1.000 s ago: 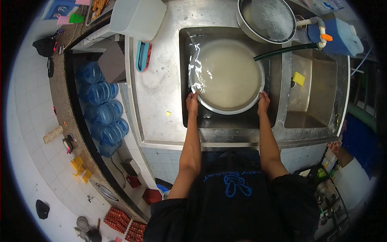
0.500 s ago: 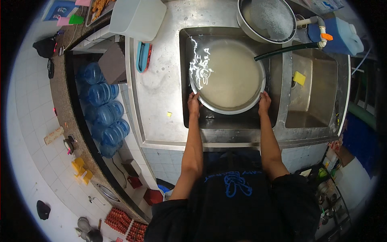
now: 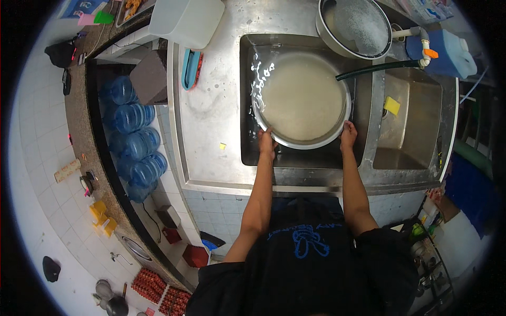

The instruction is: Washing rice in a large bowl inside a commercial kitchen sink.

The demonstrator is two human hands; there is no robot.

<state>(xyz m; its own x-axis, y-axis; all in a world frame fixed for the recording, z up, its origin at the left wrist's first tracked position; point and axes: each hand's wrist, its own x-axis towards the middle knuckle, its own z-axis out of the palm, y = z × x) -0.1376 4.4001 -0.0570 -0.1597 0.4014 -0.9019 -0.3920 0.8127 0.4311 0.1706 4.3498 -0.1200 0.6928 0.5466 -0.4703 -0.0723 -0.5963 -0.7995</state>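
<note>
A wide round metal basin [image 3: 309, 145] sits in the left sink [image 3: 311, 160]. It is full of cloudy whitish water [image 3: 303, 100], and a pale layer shows under the surface. My left hand [image 3: 266, 142] grips the near-left part of the rim, fingers curled round it. On the near-right side the rim is held by my right hand [image 3: 348, 135]. A dark green hose [image 3: 377, 68] reaches over the basin's right edge from a tap with an orange handle [image 3: 430, 53].
Behind the sink stands a pot of foamy liquid [image 3: 363, 31]. The right sink basin [image 3: 408, 152] holds a yellow sponge [image 3: 391, 105]. A blue jug [image 3: 448, 55] is at back right. On the left counter are a blue brush [image 3: 191, 69] and a whitish plastic bin [image 3: 187, 23].
My left hand has slid rightward along the near rim. The basin has shifted slightly right, and the bright ripples at its left side have changed. My right hand still grips its side.
</note>
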